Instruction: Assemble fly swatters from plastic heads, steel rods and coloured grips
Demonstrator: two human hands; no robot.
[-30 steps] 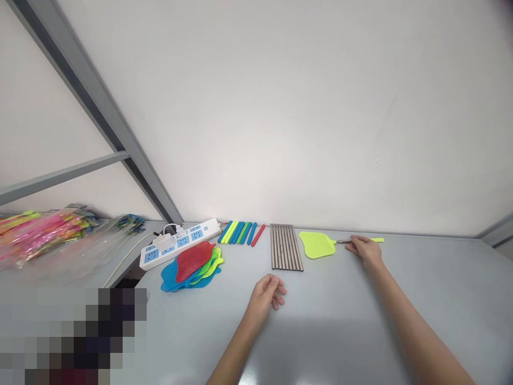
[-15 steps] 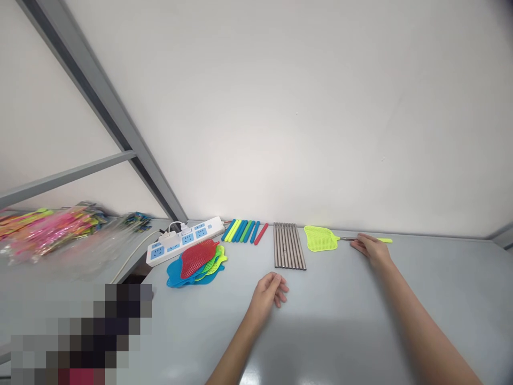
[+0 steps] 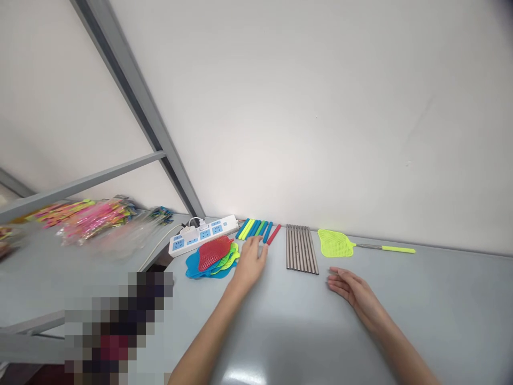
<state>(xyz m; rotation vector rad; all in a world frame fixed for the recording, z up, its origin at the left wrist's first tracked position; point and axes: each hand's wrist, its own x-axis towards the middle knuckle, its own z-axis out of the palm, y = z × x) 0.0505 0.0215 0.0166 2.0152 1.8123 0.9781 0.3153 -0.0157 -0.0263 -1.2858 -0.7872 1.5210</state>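
Note:
My left hand reaches over the grey table at the near ends of a row of coloured plastic handles. Its fingers are apart, close to the red handle, and I see nothing held. To its left lies a pile of fly swatter heads, with a red head on top. Several metal rods lie side by side between my hands. My right hand is open and holds nothing, right of the rods. Beyond it an assembled yellow-green fly swatter lies flat, its handle pointing right.
A white power strip with plugs in it lies behind the swatter heads. At the left, plastic-wrapped colourful bundles rest on another surface beside a grey metal frame. A pale wall rises behind the table.
My right hand has let go of the yellow-green fly swatter and moved back toward me. My left hand has moved forward and left to the coloured handles. The view has shifted slightly left.

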